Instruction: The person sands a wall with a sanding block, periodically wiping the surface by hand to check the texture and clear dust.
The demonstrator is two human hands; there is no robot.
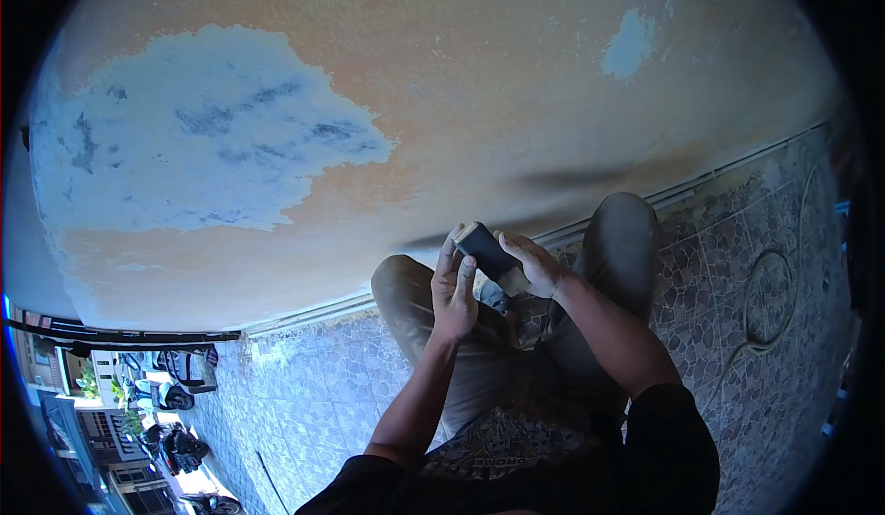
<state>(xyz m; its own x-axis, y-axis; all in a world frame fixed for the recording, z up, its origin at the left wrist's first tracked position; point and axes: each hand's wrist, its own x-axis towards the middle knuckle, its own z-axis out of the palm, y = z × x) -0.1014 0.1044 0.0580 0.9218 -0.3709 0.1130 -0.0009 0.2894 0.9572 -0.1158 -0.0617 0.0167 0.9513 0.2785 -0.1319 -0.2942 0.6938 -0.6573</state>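
Note:
Both of my hands hold a block wrapped in dark sandpaper (489, 254), with a pale wood-like end showing at its upper left. My left hand (454, 295) grips the left side, its thumb on the dark face and its fingers behind the block. Along the right edge lies my right hand (536, 264), thumb up and fingers partly hidden. A light flap or edge shows at the block's lower end. The block is tilted and held above my bent knees, apart from the wall (442, 174).
A large bare white patch (212, 128) and a smaller one (631, 45) break the wall's orange paint. A hose or cable (772, 298) lies coiled on the stone-patterned tile floor (701, 284) at right. Parked motorbikes (173, 446) stand at lower left.

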